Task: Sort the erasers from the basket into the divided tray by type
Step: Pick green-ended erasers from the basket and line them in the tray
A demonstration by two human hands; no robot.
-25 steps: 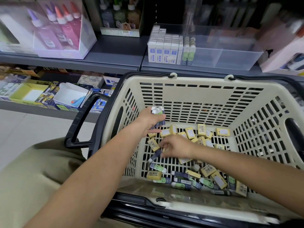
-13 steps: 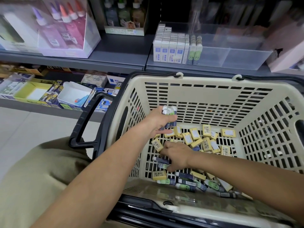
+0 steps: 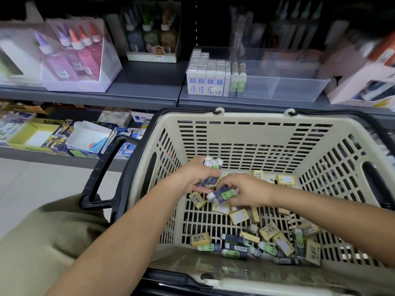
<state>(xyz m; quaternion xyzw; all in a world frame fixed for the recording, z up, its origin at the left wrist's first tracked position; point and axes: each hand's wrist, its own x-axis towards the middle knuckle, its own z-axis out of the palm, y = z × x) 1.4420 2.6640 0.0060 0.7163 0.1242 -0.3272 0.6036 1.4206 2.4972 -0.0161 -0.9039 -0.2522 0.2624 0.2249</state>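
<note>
A cream basket with black handles fills the middle of the view. Several yellow erasers and green-and-navy erasers lie loose on its floor. My left hand is shut on a small stack of green-and-navy erasers inside the basket. My right hand touches it and grips one more green-and-navy eraser by its end. On the shelf behind stands the clear divided tray; white-and-blue erasers and a few green ones fill its left end.
A black basket handle juts out to the left. Glue bottles in a clear display box stand on the upper shelf at left. Boxes of stationery fill the lower shelf. A pink box sits right of the tray.
My right hand has risen from the basket floor with a green-and-navy eraser and come up against my left hand, which still holds its stack. The view has tilted slightly.
</note>
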